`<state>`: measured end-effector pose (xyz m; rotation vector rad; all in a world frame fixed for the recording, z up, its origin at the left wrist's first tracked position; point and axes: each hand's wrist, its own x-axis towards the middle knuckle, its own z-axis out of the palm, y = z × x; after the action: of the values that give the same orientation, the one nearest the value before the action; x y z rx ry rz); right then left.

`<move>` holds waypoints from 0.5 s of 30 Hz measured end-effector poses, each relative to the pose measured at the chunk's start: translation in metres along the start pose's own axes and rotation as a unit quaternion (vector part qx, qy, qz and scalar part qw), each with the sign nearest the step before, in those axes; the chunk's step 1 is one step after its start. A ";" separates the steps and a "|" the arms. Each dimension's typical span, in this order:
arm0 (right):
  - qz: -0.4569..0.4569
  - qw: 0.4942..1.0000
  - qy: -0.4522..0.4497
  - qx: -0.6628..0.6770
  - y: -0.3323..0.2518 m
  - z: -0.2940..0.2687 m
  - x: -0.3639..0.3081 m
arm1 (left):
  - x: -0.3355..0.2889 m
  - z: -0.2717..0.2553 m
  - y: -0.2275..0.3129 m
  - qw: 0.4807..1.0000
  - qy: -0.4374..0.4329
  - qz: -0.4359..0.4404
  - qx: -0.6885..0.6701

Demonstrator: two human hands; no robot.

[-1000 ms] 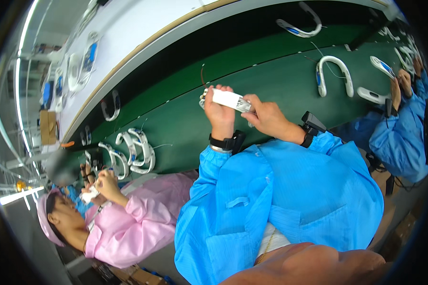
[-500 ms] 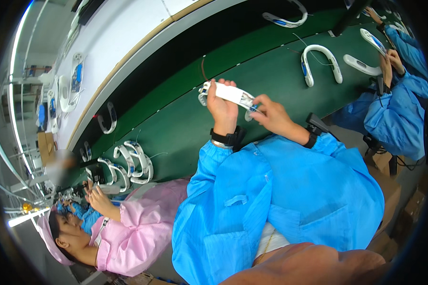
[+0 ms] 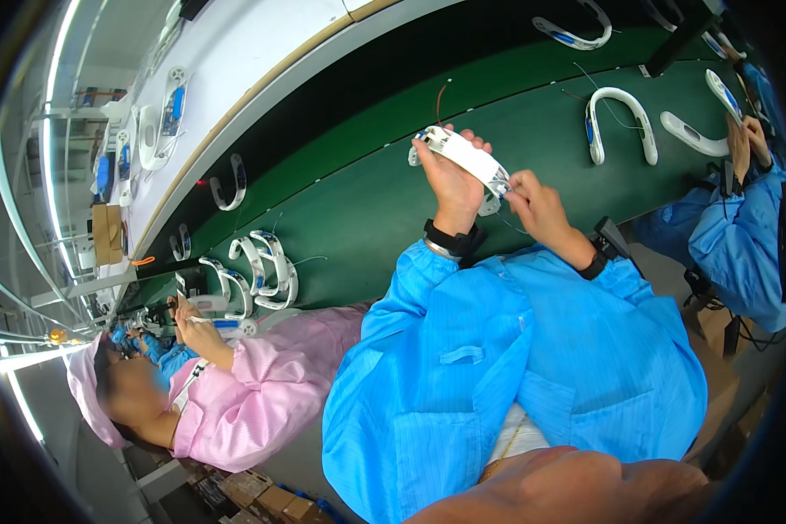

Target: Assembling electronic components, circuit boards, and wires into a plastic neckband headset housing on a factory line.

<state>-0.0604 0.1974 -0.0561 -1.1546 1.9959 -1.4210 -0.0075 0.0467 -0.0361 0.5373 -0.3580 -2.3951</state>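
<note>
A white curved casing point(image 3: 472, 159), an arched neckband-like shell, is held up above the green bench, tilted down toward the right. My left hand point(image 3: 452, 182) holds it from below, the thumb at its upper left end and the fingers behind it. At its lower right end, where small inner parts show, my right hand point(image 3: 540, 208) has thumb and fingertips pinched together. What lies between those fingertips is too small to make out. A second white rounded end point(image 3: 489, 206) hangs below the casing, and a thin wire trails beneath my right hand.
On the green bench point(image 3: 358, 210) lie a white U-shaped casing point(image 3: 622, 94) to the right and several more point(image 3: 266, 266) to the left. A co-worker in pink point(image 3: 262, 384) sits at the left, another in blue point(image 3: 742, 236) at the right. A white ledge point(image 3: 262, 44) runs along the far left.
The whole view has shifted, so bench and hands appear farther right. The casing slopes more steeply, and my right fingertips are drawn closer together at its end.
</note>
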 end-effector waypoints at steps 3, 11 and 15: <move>-0.075 0.996 0.036 -0.034 0.005 -0.003 0.008 | -0.003 0.001 -0.004 1.000 -0.009 -0.010 -0.001; 0.163 0.933 0.028 0.320 -0.002 -0.005 0.000 | 0.001 -0.001 -0.002 0.999 -0.023 0.023 -0.001; 0.178 0.936 -0.006 0.303 -0.015 -0.005 0.006 | -0.001 0.005 -0.001 0.998 -0.012 0.053 0.010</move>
<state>-0.0615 0.1934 -0.0395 -0.4988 1.4805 -1.6442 -0.0097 0.0491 -0.0316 0.4874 -0.4100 -2.2994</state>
